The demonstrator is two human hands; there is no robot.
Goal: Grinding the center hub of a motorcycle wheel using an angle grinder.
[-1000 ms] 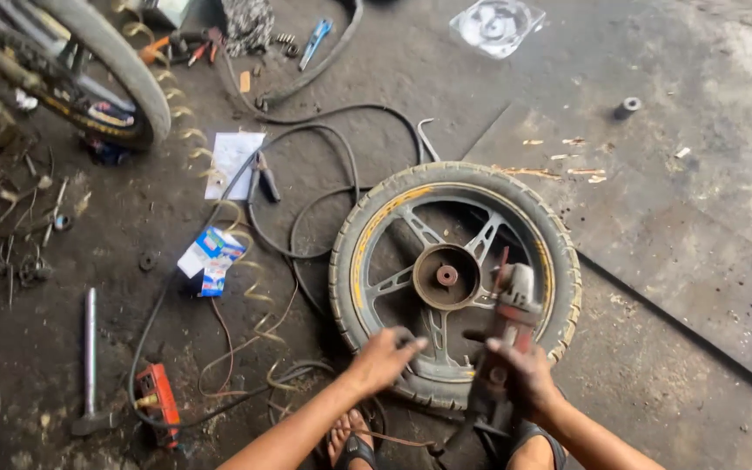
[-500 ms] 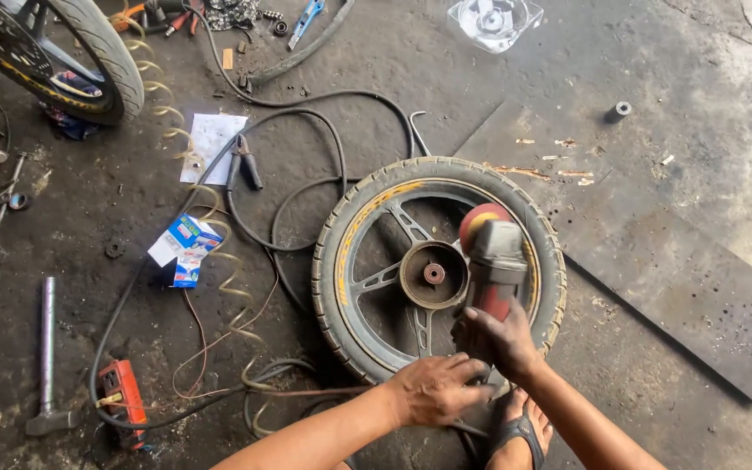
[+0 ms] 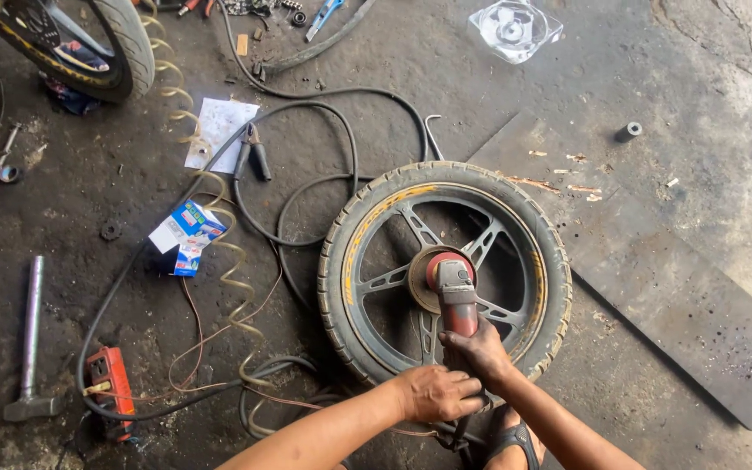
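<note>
Angle grinder (image 3: 457,292), red-bodied and grimy, laid across the hub of a motorcycle wheel (image 3: 446,271) flat on the dark concrete floor (image 3: 515,113); head of the tool over the wheel's centre, body running back toward the near rim. Right hand (image 3: 479,352) wrapped tight around the rear of the grinder body, fingers closed on it, directly below the tool's head in the view. Left hand (image 3: 435,393) just beside and slightly nearer, curled at the tail end of the tool, touching the right hand; whether gripping the grinder or only its cable, cannot tell. Both hands over the near edge of the tyre.

Around the wheel: black cables (image 3: 306,174) looping off its left side, a coiled yellowish hose (image 3: 232,261) threading through them. Left of that, a small blue-and-white box (image 3: 186,233) and a sheet of white paper (image 3: 221,132). Farther left, a hammer (image 3: 30,344) lying flat, and an orange plug socket block (image 3: 108,381) near it. At top left, part of another tyre (image 3: 124,43). To the right, a dark metal plate (image 3: 654,270) flat on the floor; at top, a clear plastic package (image 3: 515,28). Below the hands, a sandalled foot (image 3: 511,444).
</note>
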